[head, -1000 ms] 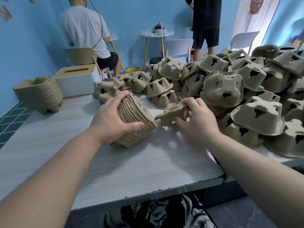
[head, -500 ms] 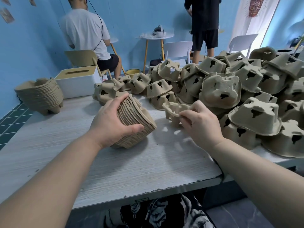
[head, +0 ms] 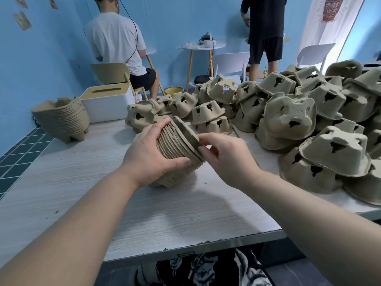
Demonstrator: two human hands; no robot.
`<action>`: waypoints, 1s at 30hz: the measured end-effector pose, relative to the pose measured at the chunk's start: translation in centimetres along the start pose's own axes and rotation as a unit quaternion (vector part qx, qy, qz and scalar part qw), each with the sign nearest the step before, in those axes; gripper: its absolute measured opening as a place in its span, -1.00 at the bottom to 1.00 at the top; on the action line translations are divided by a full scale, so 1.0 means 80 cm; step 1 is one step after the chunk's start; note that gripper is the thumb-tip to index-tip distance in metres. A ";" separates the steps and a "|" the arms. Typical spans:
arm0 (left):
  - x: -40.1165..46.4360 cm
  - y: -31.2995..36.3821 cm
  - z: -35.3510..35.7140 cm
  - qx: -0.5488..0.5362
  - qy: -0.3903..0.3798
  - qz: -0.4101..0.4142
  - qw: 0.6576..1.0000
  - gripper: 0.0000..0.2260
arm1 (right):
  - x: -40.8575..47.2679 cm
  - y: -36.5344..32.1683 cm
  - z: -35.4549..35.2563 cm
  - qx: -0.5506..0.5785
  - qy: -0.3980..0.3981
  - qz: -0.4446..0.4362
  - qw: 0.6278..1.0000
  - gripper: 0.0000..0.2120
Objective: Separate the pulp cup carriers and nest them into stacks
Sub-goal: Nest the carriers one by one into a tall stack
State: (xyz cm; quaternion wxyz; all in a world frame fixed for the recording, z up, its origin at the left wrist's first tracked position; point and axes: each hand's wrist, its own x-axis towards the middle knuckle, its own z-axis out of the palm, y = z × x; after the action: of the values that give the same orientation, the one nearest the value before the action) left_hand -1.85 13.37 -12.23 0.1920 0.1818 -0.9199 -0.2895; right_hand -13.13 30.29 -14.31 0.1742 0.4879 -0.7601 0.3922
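Note:
My left hand (head: 148, 155) grips a nested stack of tan pulp cup carriers (head: 177, 155), tilted on its side on the grey wooden table (head: 144, 219). A single carrier (head: 186, 133) sits on the open end of that stack. My right hand (head: 224, 155) pinches this carrier's rim with curled fingers, right at the stack's edge. A big heap of loose, upside-down carriers (head: 288, 120) fills the table's right and far side.
A finished carrier stack (head: 61, 118) stands at the table's far left corner beside a white tissue box (head: 107, 104). Behind the table a person sits on a chair (head: 115, 48), another stands (head: 266, 29), with white chairs and a small round table nearby.
My right hand carried the single carrier from the heap side leftward and set it onto the open end of the stack. My left hand kept hold of the stack, raising it slightly.

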 end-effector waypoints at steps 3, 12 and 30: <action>0.001 -0.001 0.001 -0.001 0.008 0.004 1.000 0.01 | -0.003 0.001 0.001 0.006 -0.029 -0.014 0.999 -0.71; 0.010 -0.007 -0.003 -0.012 0.019 -0.007 1.000 -0.09 | 0.013 0.012 0.001 0.024 -0.044 0.013 0.999 -0.73; 0.057 -0.035 -0.010 0.001 0.010 -0.034 0.999 -0.06 | 0.147 0.121 0.053 -0.162 -0.144 0.135 0.967 -0.21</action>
State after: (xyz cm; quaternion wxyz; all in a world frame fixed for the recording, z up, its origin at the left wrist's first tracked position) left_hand -4.73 8.82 -12.18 0.1913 0.2159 -0.9116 -0.2928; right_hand -26.56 22.02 -13.49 0.0848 0.3979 -0.8892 0.2094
